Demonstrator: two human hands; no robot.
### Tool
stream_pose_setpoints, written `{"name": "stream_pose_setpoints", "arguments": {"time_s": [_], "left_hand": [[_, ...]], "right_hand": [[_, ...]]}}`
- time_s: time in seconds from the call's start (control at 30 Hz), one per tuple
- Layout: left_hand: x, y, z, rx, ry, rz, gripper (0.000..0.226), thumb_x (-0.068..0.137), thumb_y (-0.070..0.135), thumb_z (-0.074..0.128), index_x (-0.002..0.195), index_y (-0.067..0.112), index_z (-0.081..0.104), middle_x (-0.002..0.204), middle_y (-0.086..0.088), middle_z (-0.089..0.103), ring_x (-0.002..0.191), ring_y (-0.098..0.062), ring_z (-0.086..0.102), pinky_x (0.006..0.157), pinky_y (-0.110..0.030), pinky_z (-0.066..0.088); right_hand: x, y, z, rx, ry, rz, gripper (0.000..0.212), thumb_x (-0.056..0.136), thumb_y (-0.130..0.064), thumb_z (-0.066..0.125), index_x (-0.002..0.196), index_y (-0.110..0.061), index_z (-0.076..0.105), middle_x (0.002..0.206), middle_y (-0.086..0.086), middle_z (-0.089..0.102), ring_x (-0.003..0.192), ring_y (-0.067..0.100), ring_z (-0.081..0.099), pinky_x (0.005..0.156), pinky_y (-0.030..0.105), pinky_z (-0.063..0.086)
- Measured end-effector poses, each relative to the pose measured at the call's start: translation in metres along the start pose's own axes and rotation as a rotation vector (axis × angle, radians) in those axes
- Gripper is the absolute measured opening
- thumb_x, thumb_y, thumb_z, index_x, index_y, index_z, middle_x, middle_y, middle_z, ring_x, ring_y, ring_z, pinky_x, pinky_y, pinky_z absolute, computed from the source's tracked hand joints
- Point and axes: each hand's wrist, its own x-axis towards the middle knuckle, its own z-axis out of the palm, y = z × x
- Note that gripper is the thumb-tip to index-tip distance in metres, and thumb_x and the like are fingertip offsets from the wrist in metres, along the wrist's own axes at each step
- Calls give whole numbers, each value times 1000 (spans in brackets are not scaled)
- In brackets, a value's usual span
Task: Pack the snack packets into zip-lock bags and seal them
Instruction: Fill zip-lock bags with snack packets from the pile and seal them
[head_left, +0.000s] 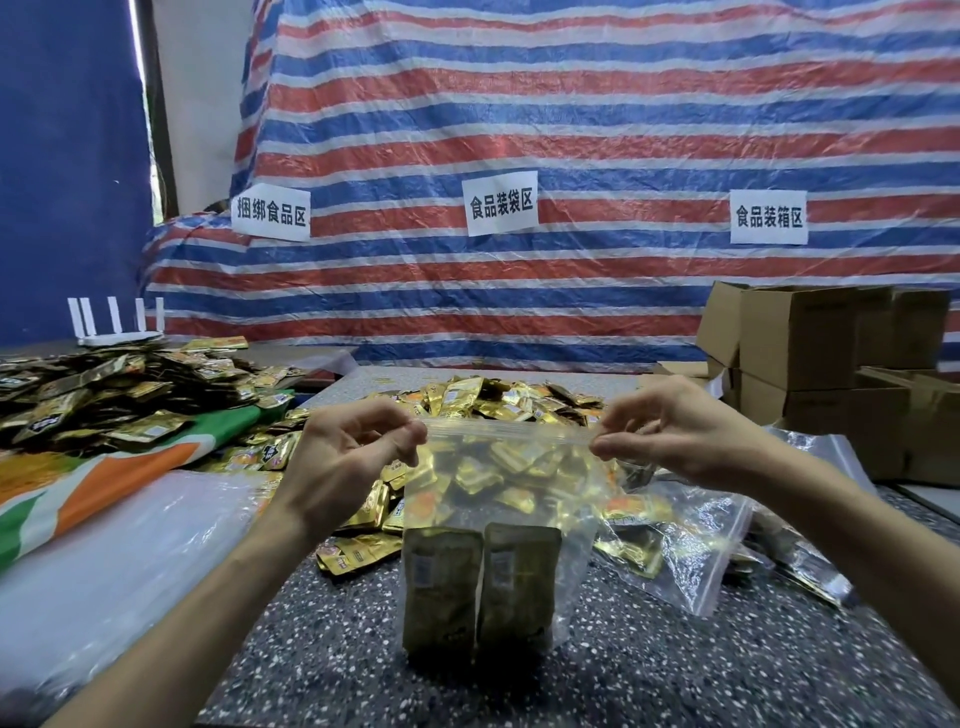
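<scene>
A clear zip-lock bag (519, 499) hangs upright above the speckled table, held by its top strip. Two dark gold snack packets (480, 590) stand side by side in its bottom. My left hand (353, 452) pinches the strip's left end between thumb and fingers. My right hand (670, 431) pinches the right end. Behind the bag lies a heap of loose gold snack packets (498, 400). Whether the strip is closed along its length I cannot tell.
A second zip-lock bag (691, 551) with packets lies to the right. Another big pile of packets (104, 395) covers the left side, above a stack of clear bags (104, 551). Cardboard boxes (831, 364) stand at the right. A striped tarp hangs behind.
</scene>
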Motion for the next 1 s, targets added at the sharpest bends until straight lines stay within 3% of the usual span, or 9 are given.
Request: {"name": "stream_pose_setpoints", "arguments": {"time_s": [0.13, 0.33, 0.47, 0.57, 0.63, 0.73, 0.87, 0.93, 1.0], "left_hand": [[3, 2, 3, -6, -1, 5, 12, 87, 20, 67, 77, 15, 73, 72, -9, 70, 69, -14, 65, 64, -21, 50], [4, 5, 11, 12, 7, 37, 13, 89, 11, 67, 78, 12, 73, 71, -7, 71, 63, -9, 63, 57, -14, 46], [0, 5, 16, 46, 48, 46, 14, 88, 13, 66, 76, 17, 72, 71, -7, 70, 62, -15, 65, 55, -17, 48], [-4, 5, 27, -38, 101, 3, 19, 92, 11, 63, 76, 19, 70, 70, -11, 69, 61, -23, 67, 45, -26, 51], [-5, 4, 38, -95, 125, -22, 22, 94, 6, 61, 76, 16, 70, 70, -13, 68, 60, -26, 68, 41, -30, 52], [-2, 3, 60, -113, 181, -35, 18, 95, 4, 61, 80, 10, 70, 68, -11, 66, 54, -28, 66, 40, -35, 54], [4, 4, 89, -130, 232, -22, 17, 93, 8, 65, 79, 13, 71, 66, -7, 67, 52, -22, 65, 39, -30, 52], [8, 4, 100, -157, 216, -11, 17, 94, 9, 64, 79, 13, 70, 65, -6, 66, 51, -21, 64, 39, -29, 51], [13, 2, 106, -167, 226, 11, 16, 95, 9, 64, 81, 13, 70, 66, -5, 67, 54, -21, 65, 41, -29, 53]], "right_hand": [[-5, 8, -3, 47, 17, -6, 6, 76, -41, 73, 74, -36, 75, 79, -8, 75, 74, 13, 69, 78, 46, 59], [-16, 15, -2, 90, 70, -6, 15, 75, -38, 72, 80, -25, 76, 80, -9, 76, 73, 9, 71, 73, 32, 60], [-28, 18, 15, 102, 118, 23, 16, 75, -39, 72, 76, -24, 73, 79, -7, 74, 71, 6, 68, 72, 33, 60], [-36, 21, 39, 254, -5, 127, 41, 73, -50, 80, 95, -19, 66, 90, -3, 69, 73, 2, 65, 64, 29, 57], [-41, 23, 61, 359, -194, 229, 70, 63, -60, 81, 121, -32, 52, 119, -10, 61, 93, 2, 68, 72, 27, 59], [-44, 24, 91, 337, -386, 206, 87, 63, -65, 80, 134, -60, 30, 137, -27, 47, 115, -9, 58, 93, 26, 54], [-38, 15, 119, 413, -343, 68, 98, 72, -56, 83, 144, -66, 16, 142, -33, 47, 130, -9, 47, 110, 32, 37], [-34, 14, 132, 391, -250, 34, 90, 78, -45, 82, 148, -54, 26, 141, -19, 55, 132, 3, 51, 110, 39, 41], [-33, 18, 135, 282, -145, 107, 59, 80, -41, 78, 133, -42, 53, 119, -9, 71, 112, 9, 66, 98, 41, 54]]}}
